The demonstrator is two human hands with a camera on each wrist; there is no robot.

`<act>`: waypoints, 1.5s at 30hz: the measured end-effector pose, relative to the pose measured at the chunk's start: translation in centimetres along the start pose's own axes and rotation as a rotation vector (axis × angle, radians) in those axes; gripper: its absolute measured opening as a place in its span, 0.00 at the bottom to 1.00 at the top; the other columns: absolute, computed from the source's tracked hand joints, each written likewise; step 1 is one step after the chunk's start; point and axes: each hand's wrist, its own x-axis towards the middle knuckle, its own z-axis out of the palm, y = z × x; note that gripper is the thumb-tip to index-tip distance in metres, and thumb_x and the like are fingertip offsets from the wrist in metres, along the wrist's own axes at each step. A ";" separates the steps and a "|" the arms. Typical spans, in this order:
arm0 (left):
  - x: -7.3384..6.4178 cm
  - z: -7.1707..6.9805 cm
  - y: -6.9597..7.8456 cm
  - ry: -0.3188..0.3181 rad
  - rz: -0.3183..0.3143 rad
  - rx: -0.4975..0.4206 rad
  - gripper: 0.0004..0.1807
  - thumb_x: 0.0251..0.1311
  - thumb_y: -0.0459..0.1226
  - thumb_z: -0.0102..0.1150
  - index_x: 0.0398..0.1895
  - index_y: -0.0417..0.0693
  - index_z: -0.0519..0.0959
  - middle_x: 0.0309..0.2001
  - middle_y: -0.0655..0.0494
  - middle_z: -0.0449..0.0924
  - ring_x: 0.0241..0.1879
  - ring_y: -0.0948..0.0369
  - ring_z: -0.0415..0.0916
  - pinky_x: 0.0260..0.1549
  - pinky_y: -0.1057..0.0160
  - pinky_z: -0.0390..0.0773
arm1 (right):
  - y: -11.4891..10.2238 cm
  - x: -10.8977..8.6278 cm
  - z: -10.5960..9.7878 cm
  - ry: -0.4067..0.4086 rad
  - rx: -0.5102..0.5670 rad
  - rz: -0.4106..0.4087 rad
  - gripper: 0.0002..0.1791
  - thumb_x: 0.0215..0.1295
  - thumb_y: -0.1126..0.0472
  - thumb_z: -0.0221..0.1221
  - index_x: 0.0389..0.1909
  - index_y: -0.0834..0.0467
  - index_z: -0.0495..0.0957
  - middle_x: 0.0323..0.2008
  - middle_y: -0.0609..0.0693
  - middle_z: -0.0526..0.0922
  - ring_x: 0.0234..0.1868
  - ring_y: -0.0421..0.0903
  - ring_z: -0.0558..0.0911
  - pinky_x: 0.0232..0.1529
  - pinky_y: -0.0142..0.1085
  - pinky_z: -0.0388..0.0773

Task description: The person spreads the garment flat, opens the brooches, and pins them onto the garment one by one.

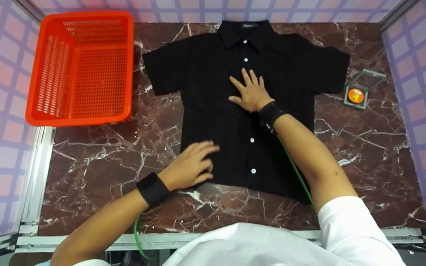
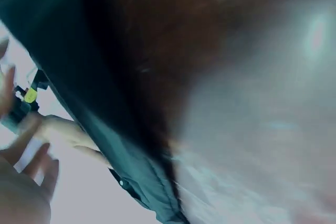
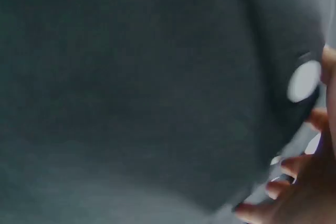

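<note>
A black short-sleeved shirt [image 1: 220, 111] lies spread front side up, collar at the far side, with white buttons down its front. My right hand [image 1: 252, 94] rests on its chest, fingers spread, over the button strip. At the shirt's lower left corner is my left hand [image 1: 190, 166], its fingers loosely extended over the hem and a little blurred. The left wrist view shows the left hand [image 2: 23, 187] beside the dark cloth [image 2: 89, 77]. In the right wrist view, fingers of the right hand [image 3: 299, 187] lie next to a white button [image 3: 304, 81].
A red plastic basket [image 1: 129, 74] stands at the back left of the marble-patterned table [image 1: 98, 184]. Right of the shirt's sleeve sits a small case [image 1: 355, 108] with a raised clear lid and an orange disc inside. Checkered panels [image 1: 416, 74] border the table.
</note>
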 end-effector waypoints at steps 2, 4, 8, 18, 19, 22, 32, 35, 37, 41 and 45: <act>-0.8 0.0 0.1 -0.025 0.054 -0.004 0.13 0.58 0.48 0.71 0.28 0.51 0.82 0.69 0.44 0.69 0.71 0.46 0.60 0.68 0.45 0.62 | 0.4 0.1 -0.3 -0.014 0.007 0.005 0.41 0.75 0.35 0.45 0.81 0.46 0.46 0.80 0.63 0.33 0.78 0.65 0.33 0.72 0.66 0.35; -1.4 0.1 0.1 -0.038 0.070 -0.001 0.14 0.57 0.50 0.72 0.26 0.51 0.83 0.68 0.45 0.70 0.71 0.47 0.61 0.67 0.47 0.62 | 0.7 0.2 -0.7 -0.023 0.007 0.005 0.41 0.75 0.35 0.45 0.82 0.46 0.45 0.80 0.63 0.32 0.78 0.65 0.32 0.72 0.66 0.33; -1.7 0.0 0.2 -0.048 0.047 0.043 0.15 0.55 0.51 0.73 0.25 0.50 0.85 0.68 0.45 0.70 0.71 0.48 0.61 0.67 0.48 0.62 | 1.0 0.2 -1.5 -0.045 0.004 0.014 0.42 0.75 0.35 0.44 0.82 0.46 0.43 0.79 0.63 0.29 0.78 0.65 0.30 0.72 0.66 0.31; -2.1 -0.4 1.4 -0.094 0.037 0.170 0.08 0.51 0.41 0.72 0.20 0.47 0.87 0.66 0.44 0.73 0.68 0.47 0.66 0.63 0.49 0.67 | 0.4 0.5 -1.0 -0.101 0.027 0.020 0.42 0.76 0.35 0.43 0.82 0.47 0.41 0.79 0.62 0.26 0.77 0.64 0.27 0.72 0.65 0.29; -2.2 -0.4 1.5 -0.088 0.043 0.166 0.08 0.52 0.39 0.70 0.19 0.47 0.87 0.66 0.43 0.73 0.67 0.47 0.66 0.63 0.49 0.68 | 0.3 0.5 -1.0 -0.106 0.030 0.019 0.42 0.76 0.35 0.44 0.82 0.47 0.41 0.79 0.62 0.26 0.77 0.64 0.27 0.72 0.65 0.29; -2.5 -0.4 1.6 -0.076 0.064 0.142 0.07 0.52 0.35 0.67 0.19 0.46 0.87 0.65 0.43 0.74 0.67 0.46 0.67 0.64 0.50 0.67 | 0.1 0.7 -1.0 -0.116 0.033 0.018 0.42 0.75 0.35 0.44 0.82 0.47 0.41 0.79 0.62 0.26 0.77 0.64 0.27 0.72 0.65 0.29; -3.7 -0.7 2.0 -0.097 0.095 0.030 0.03 0.49 0.35 0.68 0.21 0.48 0.88 0.65 0.44 0.73 0.68 0.46 0.66 0.65 0.50 0.65 | 0.1 0.5 -1.3 -0.132 0.031 0.027 0.43 0.75 0.35 0.45 0.82 0.48 0.42 0.79 0.63 0.26 0.77 0.65 0.27 0.71 0.66 0.30; -4.2 -0.6 2.2 -0.097 0.104 0.014 0.03 0.48 0.35 0.68 0.22 0.49 0.88 0.65 0.45 0.74 0.68 0.46 0.66 0.66 0.50 0.65 | 0.0 0.4 -1.2 -0.137 0.031 0.024 0.43 0.75 0.36 0.46 0.82 0.48 0.43 0.79 0.63 0.26 0.77 0.65 0.28 0.71 0.66 0.31; -4.5 -0.6 2.3 -0.091 0.112 0.002 0.03 0.48 0.34 0.68 0.21 0.50 0.88 0.64 0.45 0.74 0.68 0.46 0.66 0.66 0.50 0.65 | 0.0 0.4 -1.1 -0.137 0.033 0.018 0.43 0.75 0.36 0.46 0.82 0.48 0.43 0.79 0.63 0.27 0.77 0.65 0.28 0.71 0.66 0.31; -5.0 -0.7 2.5 -0.091 0.122 -0.015 0.05 0.46 0.33 0.67 0.19 0.51 0.87 0.64 0.46 0.74 0.68 0.47 0.65 0.66 0.51 0.64 | 0.2 0.5 -1.1 -0.139 0.036 0.013 0.42 0.75 0.36 0.46 0.82 0.49 0.43 0.79 0.64 0.27 0.77 0.65 0.28 0.71 0.66 0.31; -5.5 -0.9 2.6 -0.110 0.126 -0.026 0.05 0.48 0.33 0.67 0.20 0.52 0.87 0.64 0.47 0.74 0.69 0.47 0.65 0.67 0.51 0.64 | 0.3 0.6 -1.1 -0.143 0.036 0.007 0.42 0.75 0.36 0.45 0.82 0.48 0.43 0.79 0.63 0.26 0.77 0.65 0.28 0.71 0.66 0.30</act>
